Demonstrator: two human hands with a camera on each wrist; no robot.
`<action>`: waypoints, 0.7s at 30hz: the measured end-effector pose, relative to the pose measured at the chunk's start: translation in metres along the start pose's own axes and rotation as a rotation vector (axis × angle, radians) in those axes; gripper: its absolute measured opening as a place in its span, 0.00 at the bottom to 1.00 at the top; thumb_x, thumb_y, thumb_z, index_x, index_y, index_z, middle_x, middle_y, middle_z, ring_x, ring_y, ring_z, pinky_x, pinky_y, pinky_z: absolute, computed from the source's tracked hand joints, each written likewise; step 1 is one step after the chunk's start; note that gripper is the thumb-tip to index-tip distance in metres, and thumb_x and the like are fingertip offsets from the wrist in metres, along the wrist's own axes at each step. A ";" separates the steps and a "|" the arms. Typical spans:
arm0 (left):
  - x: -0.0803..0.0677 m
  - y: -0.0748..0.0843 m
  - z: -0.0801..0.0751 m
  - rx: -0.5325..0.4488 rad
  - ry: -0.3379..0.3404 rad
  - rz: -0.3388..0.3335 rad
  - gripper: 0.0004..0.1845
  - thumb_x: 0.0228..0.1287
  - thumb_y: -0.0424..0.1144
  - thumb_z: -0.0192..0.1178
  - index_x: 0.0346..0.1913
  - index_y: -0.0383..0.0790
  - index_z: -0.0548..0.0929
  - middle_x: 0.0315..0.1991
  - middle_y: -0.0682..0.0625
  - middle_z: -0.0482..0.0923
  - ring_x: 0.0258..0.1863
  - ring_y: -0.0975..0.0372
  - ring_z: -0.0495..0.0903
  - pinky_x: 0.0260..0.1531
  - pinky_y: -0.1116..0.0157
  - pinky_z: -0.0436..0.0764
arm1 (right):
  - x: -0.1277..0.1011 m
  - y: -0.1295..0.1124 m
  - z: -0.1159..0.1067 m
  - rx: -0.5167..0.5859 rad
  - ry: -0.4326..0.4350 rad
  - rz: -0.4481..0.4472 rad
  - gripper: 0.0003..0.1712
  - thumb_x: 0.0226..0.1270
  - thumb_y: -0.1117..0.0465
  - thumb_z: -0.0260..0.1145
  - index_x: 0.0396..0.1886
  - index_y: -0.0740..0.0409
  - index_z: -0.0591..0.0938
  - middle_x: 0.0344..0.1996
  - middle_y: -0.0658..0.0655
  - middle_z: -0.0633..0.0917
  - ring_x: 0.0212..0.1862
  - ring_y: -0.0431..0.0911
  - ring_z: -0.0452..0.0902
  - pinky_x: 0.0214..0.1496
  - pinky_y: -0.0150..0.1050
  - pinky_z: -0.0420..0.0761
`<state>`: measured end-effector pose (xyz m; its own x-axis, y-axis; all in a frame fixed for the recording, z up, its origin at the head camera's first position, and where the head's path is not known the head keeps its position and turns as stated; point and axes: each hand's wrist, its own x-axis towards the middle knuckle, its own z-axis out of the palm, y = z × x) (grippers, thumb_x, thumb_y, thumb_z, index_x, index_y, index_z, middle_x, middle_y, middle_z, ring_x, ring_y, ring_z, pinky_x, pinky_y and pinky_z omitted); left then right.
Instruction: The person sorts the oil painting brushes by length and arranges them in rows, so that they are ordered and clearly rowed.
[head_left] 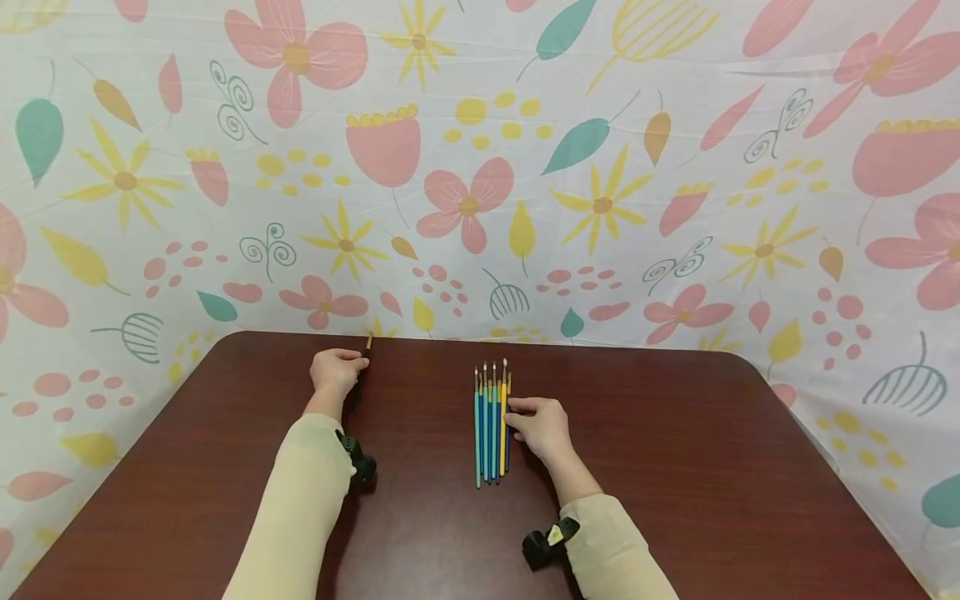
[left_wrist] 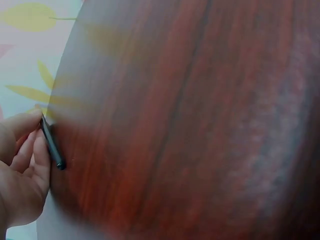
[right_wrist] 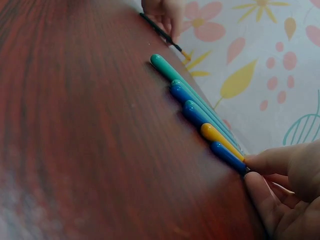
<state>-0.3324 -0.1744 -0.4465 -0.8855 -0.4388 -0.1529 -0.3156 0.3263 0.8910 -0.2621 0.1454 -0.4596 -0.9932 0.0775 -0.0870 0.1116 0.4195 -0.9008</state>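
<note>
My left hand (head_left: 335, 371) is at the far left of the table, pinching a slim black paintbrush (left_wrist: 52, 144) between thumb and fingers. That brush's pale tip points toward the back edge. Near the middle lies a row of several paintbrushes, bristles away from me. A teal paintbrush (head_left: 477, 442) forms the left end, and a yellow paintbrush (head_left: 503, 433) is near the right end. At the row's right end, my right hand (head_left: 546, 429) pinches a dark blue paintbrush (right_wrist: 227, 156) by its handle, index finger close against the yellow one. My fingers partly hide the blue brush.
The dark reddish-brown table (head_left: 420, 533) has rounded back corners. Behind it hangs a white cloth (head_left: 465, 100) printed with flowers and leaves, reaching the table's back edge. A small black camera (head_left: 547, 542) is strapped to my right wrist, another camera (head_left: 362, 462) to my left.
</note>
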 end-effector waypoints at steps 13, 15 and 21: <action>-0.005 0.002 0.006 0.082 0.078 0.072 0.10 0.54 0.40 0.63 0.38 0.40 0.84 0.44 0.43 0.77 0.46 0.49 0.72 0.43 0.55 0.75 | 0.001 -0.001 -0.003 -0.005 0.015 -0.001 0.17 0.53 0.63 0.67 0.45 0.56 0.82 0.45 0.60 0.81 0.25 0.42 0.80 0.27 0.36 0.81; -0.005 0.002 0.006 0.086 0.084 0.066 0.10 0.54 0.40 0.63 0.38 0.40 0.83 0.44 0.42 0.77 0.45 0.49 0.72 0.42 0.55 0.75 | 0.001 -0.001 -0.002 -0.002 0.013 0.001 0.17 0.53 0.63 0.67 0.45 0.56 0.82 0.45 0.59 0.81 0.26 0.42 0.80 0.27 0.36 0.81; -0.008 0.001 0.004 0.094 0.099 0.035 0.10 0.53 0.40 0.63 0.37 0.39 0.82 0.43 0.42 0.76 0.44 0.49 0.72 0.42 0.54 0.76 | -0.001 0.000 0.000 0.003 -0.006 0.005 0.17 0.54 0.64 0.66 0.46 0.56 0.82 0.44 0.59 0.81 0.29 0.43 0.80 0.28 0.36 0.81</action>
<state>-0.3272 -0.1673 -0.4462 -0.8602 -0.5044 -0.0753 -0.3197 0.4182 0.8503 -0.2608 0.1455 -0.4597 -0.9928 0.0745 -0.0942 0.1168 0.4163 -0.9017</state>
